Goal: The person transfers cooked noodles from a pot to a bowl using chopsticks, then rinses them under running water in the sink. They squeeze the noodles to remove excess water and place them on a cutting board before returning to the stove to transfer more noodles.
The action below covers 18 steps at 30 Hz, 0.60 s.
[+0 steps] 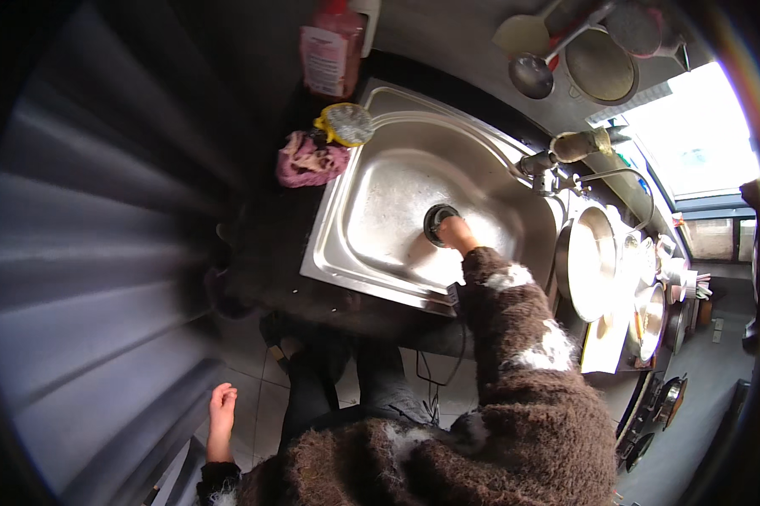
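Note:
My right hand [456,234] reaches down into the stainless steel sink [380,190], its fingers curled at the round black drain [433,216] in the basin floor. The fingertips are out of sight there, and what they grip cannot be made out. No water shows coming from the tap [542,173] at the basin's right side. Away from the counter, at the lower left, my left hand [222,406] hangs at my side with loosely bent fingers and nothing in it.
A pink crumpled cloth [311,160], a yellow-rimmed scourer [346,124] and a pink soap bottle [331,55] stand by the sink's far left corner. Pans and dishes [595,261] crowd its right side. Ladles and a sieve [599,67] hang on the wall.

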Each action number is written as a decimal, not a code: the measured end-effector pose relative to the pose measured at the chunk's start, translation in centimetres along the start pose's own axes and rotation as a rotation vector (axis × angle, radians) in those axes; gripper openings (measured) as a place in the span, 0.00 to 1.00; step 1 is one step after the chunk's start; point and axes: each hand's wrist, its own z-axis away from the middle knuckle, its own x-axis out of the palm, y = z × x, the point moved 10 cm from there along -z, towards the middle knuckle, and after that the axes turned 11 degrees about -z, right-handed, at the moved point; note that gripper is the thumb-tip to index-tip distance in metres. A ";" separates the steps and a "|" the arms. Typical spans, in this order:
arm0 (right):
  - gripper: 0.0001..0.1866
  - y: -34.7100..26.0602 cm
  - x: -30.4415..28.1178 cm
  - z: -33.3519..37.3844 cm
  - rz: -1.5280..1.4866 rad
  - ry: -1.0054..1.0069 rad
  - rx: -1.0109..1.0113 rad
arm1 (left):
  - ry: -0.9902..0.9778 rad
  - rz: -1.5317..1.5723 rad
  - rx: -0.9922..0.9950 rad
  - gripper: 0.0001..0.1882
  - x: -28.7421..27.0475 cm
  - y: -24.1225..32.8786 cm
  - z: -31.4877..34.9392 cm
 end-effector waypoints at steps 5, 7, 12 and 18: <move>0.12 -6.9 0.1 3.1 0.429 -0.047 -0.432 | -0.038 -0.034 0.125 0.13 4.1 16.6 -0.6; 0.10 -10.1 -7.0 7.7 0.149 0.313 -0.498 | -0.107 0.062 0.185 0.13 7.1 24.4 -1.2; 0.13 -12.7 -22.4 18.8 0.061 0.908 -0.680 | -0.423 0.346 0.189 0.12 19.1 41.6 -3.2; 0.30 -4.4 -22.5 14.1 0.387 0.464 -0.130 | -0.873 0.521 0.039 0.14 38.4 54.7 -4.7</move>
